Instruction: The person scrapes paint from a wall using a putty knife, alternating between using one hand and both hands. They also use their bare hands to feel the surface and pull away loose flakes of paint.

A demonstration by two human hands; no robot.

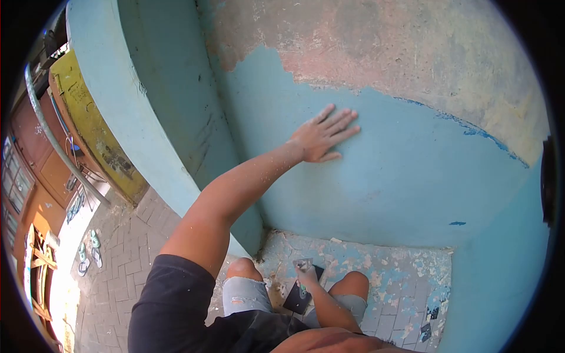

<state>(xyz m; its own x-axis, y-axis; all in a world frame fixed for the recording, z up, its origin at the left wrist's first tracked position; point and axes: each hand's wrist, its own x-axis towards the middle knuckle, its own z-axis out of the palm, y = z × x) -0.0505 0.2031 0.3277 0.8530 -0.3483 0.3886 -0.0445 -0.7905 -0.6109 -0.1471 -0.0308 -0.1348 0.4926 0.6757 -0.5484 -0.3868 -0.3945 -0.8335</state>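
Note:
My left hand reaches up with its fingers spread. It lies against the light-blue painted wall, just below the edge where the paint is stripped. The fingers look dusty, and small flecks dot the forearm. Low down between my knees, my right hand is closed around a scraper; a flat greyish blade shows above the fist and a bit of green handle below. Behind that hand is a dark flat rectangular thing, partly hidden.
Bare plaster in pink and grey covers the upper wall. Paint flakes litter the paved floor. A blue pillar stands at left. Beyond it are sandals, a yellow panel and a wooden rack.

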